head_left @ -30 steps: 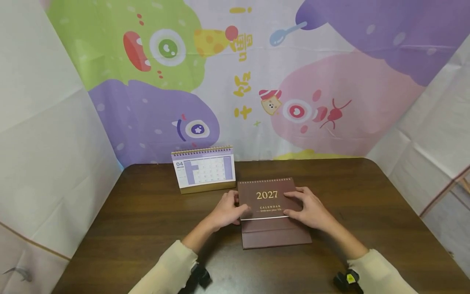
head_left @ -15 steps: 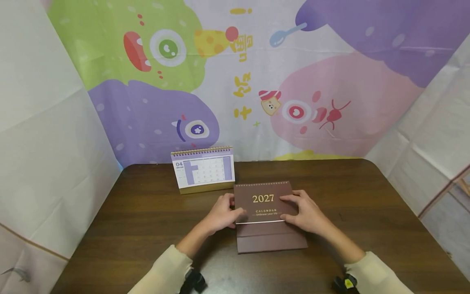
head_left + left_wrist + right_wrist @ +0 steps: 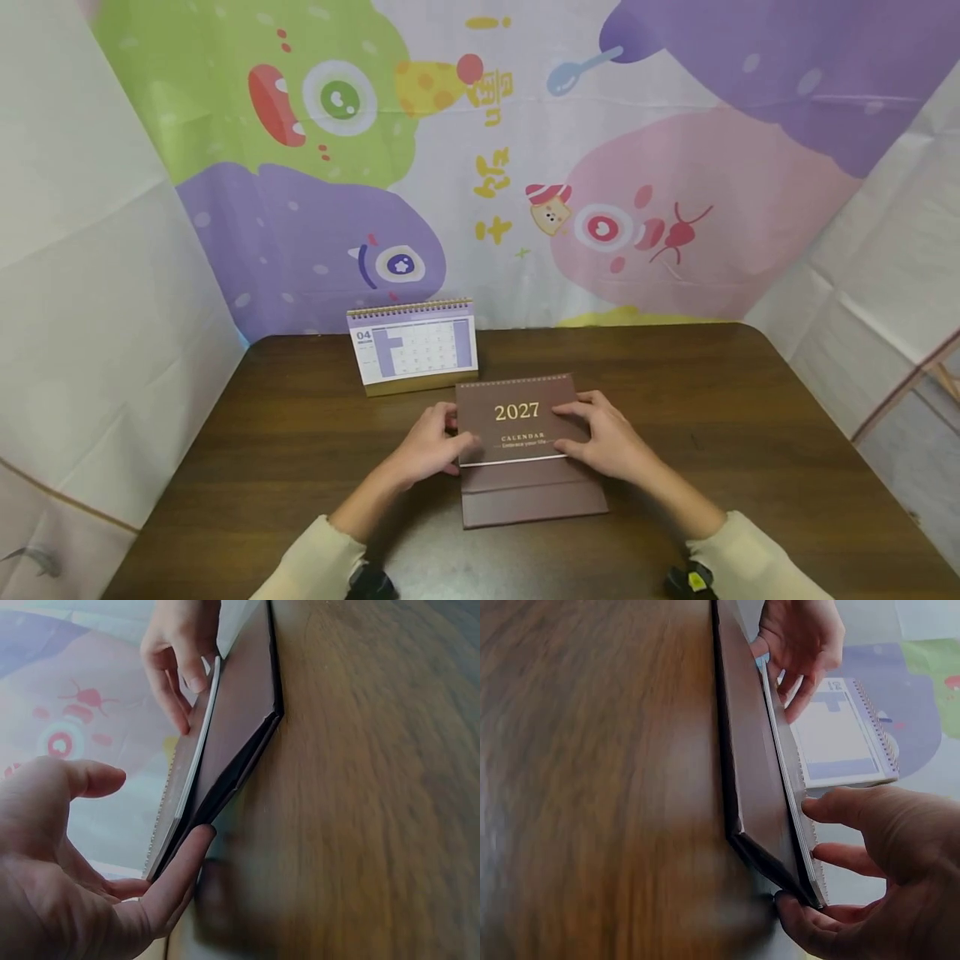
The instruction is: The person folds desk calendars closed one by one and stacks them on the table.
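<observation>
A brown 2027 desk calendar [image 3: 517,421] stands tilted on its folded base, its cover facing the person. At its left edge, my left hand [image 3: 427,446] touches the side with its fingertips; the left wrist view shows the thumb [image 3: 101,780] raised clear of the cover. My right hand [image 3: 611,437] grips the right side, with thumb and a finger on the cover [image 3: 769,742] and other fingers round the edge. Parts of the fingers behind the calendar are hidden in the head view.
A white and purple calendar [image 3: 416,346] with a gold base stands behind and left of the brown one. The dark wooden table [image 3: 300,417] meets a cartoon-printed cloth [image 3: 495,275] at the back, with white cloth at both sides.
The brown calendar has slid left and a little nearer the person, with both hands moving along with it. The purple calendar has stayed in place.
</observation>
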{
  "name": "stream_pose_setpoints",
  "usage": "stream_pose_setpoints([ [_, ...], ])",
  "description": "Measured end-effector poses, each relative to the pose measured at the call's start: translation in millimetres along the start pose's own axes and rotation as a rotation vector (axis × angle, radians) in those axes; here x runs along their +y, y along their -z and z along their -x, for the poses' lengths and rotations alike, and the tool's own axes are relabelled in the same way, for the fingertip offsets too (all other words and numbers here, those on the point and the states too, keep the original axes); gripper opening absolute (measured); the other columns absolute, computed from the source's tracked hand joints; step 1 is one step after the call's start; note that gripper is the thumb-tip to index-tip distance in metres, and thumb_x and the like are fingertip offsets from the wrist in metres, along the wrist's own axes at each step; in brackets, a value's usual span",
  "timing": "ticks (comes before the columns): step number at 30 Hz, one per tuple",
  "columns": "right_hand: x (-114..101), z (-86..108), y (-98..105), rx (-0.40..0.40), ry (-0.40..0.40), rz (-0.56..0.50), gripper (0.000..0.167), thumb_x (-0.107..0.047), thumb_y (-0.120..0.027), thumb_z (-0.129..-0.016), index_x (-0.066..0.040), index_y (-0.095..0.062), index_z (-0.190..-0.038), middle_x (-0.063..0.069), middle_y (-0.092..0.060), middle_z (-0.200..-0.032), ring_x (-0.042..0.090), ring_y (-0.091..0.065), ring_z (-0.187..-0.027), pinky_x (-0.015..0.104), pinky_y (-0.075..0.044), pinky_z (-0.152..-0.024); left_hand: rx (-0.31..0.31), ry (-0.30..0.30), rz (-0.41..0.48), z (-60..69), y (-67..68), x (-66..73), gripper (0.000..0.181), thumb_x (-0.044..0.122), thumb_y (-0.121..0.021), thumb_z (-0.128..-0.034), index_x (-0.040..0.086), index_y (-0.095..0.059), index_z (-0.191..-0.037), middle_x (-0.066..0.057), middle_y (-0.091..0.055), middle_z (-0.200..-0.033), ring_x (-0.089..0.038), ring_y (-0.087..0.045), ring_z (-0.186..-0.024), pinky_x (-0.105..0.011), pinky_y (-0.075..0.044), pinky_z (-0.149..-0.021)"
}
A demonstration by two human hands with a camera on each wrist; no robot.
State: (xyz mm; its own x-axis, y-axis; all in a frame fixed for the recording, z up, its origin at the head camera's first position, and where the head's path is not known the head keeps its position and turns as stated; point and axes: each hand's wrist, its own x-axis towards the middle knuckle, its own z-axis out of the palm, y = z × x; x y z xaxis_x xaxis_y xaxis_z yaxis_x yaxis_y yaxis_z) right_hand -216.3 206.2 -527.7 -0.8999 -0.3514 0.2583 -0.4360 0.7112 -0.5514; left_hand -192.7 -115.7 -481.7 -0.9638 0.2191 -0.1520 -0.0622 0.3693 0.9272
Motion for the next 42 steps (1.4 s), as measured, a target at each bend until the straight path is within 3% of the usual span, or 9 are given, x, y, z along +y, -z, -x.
stream_pose_setpoints([
  [5,-41,-1.8,15,-0.052,-0.049,-0.019,0.046,-0.028,-0.092,-0.094,-0.010,-0.081,-0.135,0.029,-0.066,-0.141,0.050,-0.069,-0.124,0.069,-0.058,-0.102,0.008,0.022,0.006,5.4,10.0,-2.5,0.070,0.013,-0.078,-0.0954,-0.014,-0.050,-0.154,-0.034,-0.060,-0.137,-0.031,-0.072,-0.102,-0.043,-0.072,-0.068],
  [7,-45,-2.9,14,-0.060,-0.057,-0.026,0.045,-0.028,-0.091,-0.095,-0.010,-0.081,-0.135,0.029,-0.066,-0.142,0.049,-0.069,-0.126,0.069,-0.058,-0.104,0.008,0.027,0.004,7.2,13.4,-3.2,0.071,0.013,-0.078,-0.0955,-0.014,-0.049,-0.155,-0.035,-0.060,-0.139,-0.032,-0.072,-0.104,-0.043,-0.072,-0.068],
  [14,-11,-9.9,-24,-0.011,0.008,0.002,0.045,-0.043,-0.088,-0.097,-0.020,-0.082,-0.135,0.021,-0.067,-0.141,0.043,-0.071,-0.122,0.062,-0.060,-0.097,0.029,0.040,-0.028,12.8,22.9,-7.5,0.071,0.014,-0.077,-0.0976,-0.014,-0.049,-0.157,-0.034,-0.060,-0.139,-0.033,-0.071,-0.108,-0.042,-0.071,-0.067],
  [19,2,-18.3,-46,-0.034,0.002,0.047,0.045,-0.041,-0.089,-0.095,-0.027,-0.082,-0.137,0.015,-0.068,-0.145,0.036,-0.072,-0.128,0.060,-0.061,-0.103,0.053,0.063,-0.060,18.6,32.5,-11.7,0.073,0.015,-0.077,-0.0976,-0.014,-0.049,-0.158,-0.033,-0.061,-0.140,-0.031,-0.071,-0.108,-0.041,-0.071,-0.066],
  [26,-9,-26.2,-55,-0.087,-0.023,0.019,0.046,-0.044,-0.089,-0.096,-0.025,-0.082,-0.137,0.015,-0.068,-0.148,0.034,-0.069,-0.134,0.057,-0.059,-0.111,0.062,0.072,-0.100,26.3,44.8,-13.8,0.073,0.018,-0.075,-0.0995,-0.015,-0.047,-0.159,-0.035,-0.059,-0.143,-0.033,-0.072,-0.109,-0.042,-0.071,-0.067],
  [34,-27,-32.7,-65,-0.114,-0.024,-0.026,0.038,-0.043,-0.084,-0.100,-0.028,-0.084,-0.134,0.012,-0.067,-0.147,0.030,-0.069,-0.132,0.053,-0.059,-0.111,0.102,0.075,-0.168,31.9,58.8,-19.1,0.073,0.020,-0.073,-0.1014,-0.017,-0.046,-0.159,-0.038,-0.059,-0.143,-0.031,-0.071,-0.103,-0.040,-0.070,-0.064],
  [42,-40,-37.6,-72,-0.122,-0.020,-0.069,0.034,-0.040,-0.083,-0.101,-0.026,-0.085,-0.131,0.015,-0.068,-0.150,0.035,-0.068,-0.139,0.056,-0.057,-0.116,0.076,0.074,-0.188,36.4,73.8,-21.1,0.067,0.018,-0.072,-0.1026,-0.016,-0.050,-0.157,-0.035,-0.067,-0.138,-0.025,-0.072,-0.097,-0.041,-0.070,-0.064],
])
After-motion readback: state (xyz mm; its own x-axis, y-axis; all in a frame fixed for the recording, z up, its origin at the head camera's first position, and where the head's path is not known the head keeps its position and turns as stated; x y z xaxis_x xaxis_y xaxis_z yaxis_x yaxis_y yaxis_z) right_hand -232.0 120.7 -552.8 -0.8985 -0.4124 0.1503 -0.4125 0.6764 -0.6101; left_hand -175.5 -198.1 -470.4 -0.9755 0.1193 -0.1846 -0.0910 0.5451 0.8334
